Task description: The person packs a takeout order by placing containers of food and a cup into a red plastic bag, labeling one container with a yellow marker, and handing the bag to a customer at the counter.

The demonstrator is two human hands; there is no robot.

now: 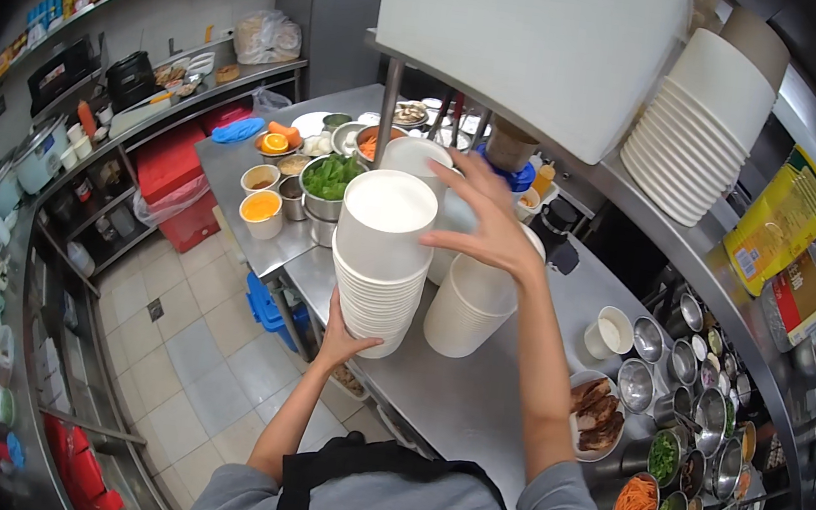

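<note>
A tall stack of white paper tubs (378, 282) rises over the steel counter (406, 406), slightly tilted. My left hand (346, 337) holds this stack near its base, with the thumb across the front. Beside the stack's top, my right hand (492, 215) is spread and blurred, its fingers apart and nothing in it. Its thumb tip reaches the uppermost tub's side; whether they touch I cannot tell. A second stack of white tubs (468, 311) is to the right, partly covered by my right hand. Behind the first stack shows another white tub (419, 156).
Steel bowl with leafy greens (330, 177) and tub with orange contents (261, 209) stand left. Right are a plate of browned meat (597, 420), shredded carrot (636, 508) and several steel containers. An overhead shelf (606, 175) carries stacked bowls (686, 135). Red bin (179, 176) sits on the floor.
</note>
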